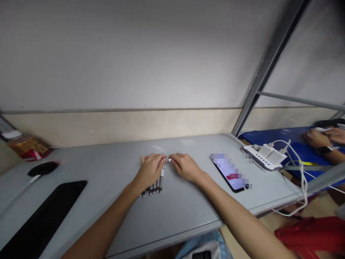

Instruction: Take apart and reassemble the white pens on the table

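Observation:
Several grey and white pens (154,187) lie side by side on the grey table (178,212), tips pointing toward me. My left hand (151,169) rests on top of their far ends with its fingers curled down over them. My right hand (185,166) sits just to the right, fingers bent, its fingertips pinching a small white piece (169,159) at the top of the rightmost pen. The two hands almost touch above the row of pens.
A phone (230,172) with a lit screen lies right of my hands, and a white power strip (265,158) with chargers and cables sits beyond it. A black keyboard (43,219), a black mouse (43,168) and a snack packet (28,147) are at left. Another person's hands (323,138) work on a blue table at right.

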A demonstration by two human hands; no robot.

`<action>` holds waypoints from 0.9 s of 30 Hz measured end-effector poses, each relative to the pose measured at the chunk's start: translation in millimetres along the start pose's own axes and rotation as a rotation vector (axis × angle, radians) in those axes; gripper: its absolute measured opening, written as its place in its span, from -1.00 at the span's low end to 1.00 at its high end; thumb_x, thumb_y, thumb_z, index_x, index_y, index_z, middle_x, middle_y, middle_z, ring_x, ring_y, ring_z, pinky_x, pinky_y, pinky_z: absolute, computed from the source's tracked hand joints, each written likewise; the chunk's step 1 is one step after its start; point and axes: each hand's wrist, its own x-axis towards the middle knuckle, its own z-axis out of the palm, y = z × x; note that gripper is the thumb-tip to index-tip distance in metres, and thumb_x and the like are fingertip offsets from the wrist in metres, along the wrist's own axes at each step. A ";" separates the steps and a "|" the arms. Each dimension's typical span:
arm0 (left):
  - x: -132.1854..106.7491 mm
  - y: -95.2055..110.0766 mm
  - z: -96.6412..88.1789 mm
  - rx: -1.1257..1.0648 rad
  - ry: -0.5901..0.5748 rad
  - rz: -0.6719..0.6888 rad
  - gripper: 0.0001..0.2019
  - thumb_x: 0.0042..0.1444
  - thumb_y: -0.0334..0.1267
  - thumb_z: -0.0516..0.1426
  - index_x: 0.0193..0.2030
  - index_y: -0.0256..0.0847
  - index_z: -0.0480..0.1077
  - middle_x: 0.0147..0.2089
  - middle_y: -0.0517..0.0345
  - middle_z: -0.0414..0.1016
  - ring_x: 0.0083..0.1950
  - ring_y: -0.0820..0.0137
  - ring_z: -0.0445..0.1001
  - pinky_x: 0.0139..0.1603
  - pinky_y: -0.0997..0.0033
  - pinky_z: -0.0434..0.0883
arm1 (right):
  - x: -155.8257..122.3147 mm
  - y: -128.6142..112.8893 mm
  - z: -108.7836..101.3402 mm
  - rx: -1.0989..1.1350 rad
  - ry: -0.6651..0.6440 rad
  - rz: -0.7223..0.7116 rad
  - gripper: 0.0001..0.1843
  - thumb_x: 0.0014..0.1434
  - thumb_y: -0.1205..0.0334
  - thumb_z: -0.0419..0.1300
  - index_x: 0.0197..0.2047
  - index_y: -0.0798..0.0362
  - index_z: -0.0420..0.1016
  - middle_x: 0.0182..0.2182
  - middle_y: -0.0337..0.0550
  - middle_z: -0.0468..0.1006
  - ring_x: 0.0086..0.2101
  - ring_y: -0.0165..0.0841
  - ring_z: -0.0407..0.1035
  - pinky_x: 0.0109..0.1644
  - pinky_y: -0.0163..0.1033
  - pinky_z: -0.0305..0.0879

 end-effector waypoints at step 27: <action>-2.1 7.0 -4.2 0.304 -0.046 0.183 -0.78 0.30 -0.36 -0.12 -0.28 -0.19 0.31 -0.30 0.11 0.45 -0.20 0.28 0.31 -0.23 0.26 0.09 | 0.0 -10.0 -2.4 -0.141 -0.048 0.006 -0.71 0.36 0.20 -0.09 -0.11 0.09 0.42 -0.24 -0.02 0.51 -0.24 -0.30 0.34 -0.18 -0.23 0.07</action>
